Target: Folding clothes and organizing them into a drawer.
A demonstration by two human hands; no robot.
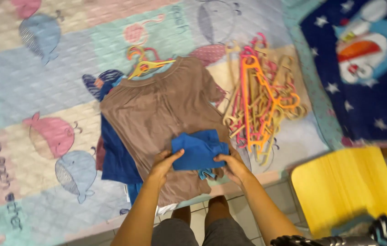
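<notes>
A small blue garment (199,150), partly folded, is held between both hands over the lower part of a brown shirt (157,109). My left hand (164,164) grips its left edge with the thumb on top. My right hand (231,166) holds its lower right corner. The brown shirt lies flat on a pastel quilt with whale pictures (29,91), with a yellow hanger (145,67) at its neck. It covers a stack of other clothes, of which a dark blue one (116,155) shows at the left.
A heap of orange, pink and tan plastic hangers (262,98) lies to the right of the shirt. A dark blue blanket with stars and a cartoon figure (362,68) fills the upper right. A yellow stool (346,187) stands on the tiled floor at lower right.
</notes>
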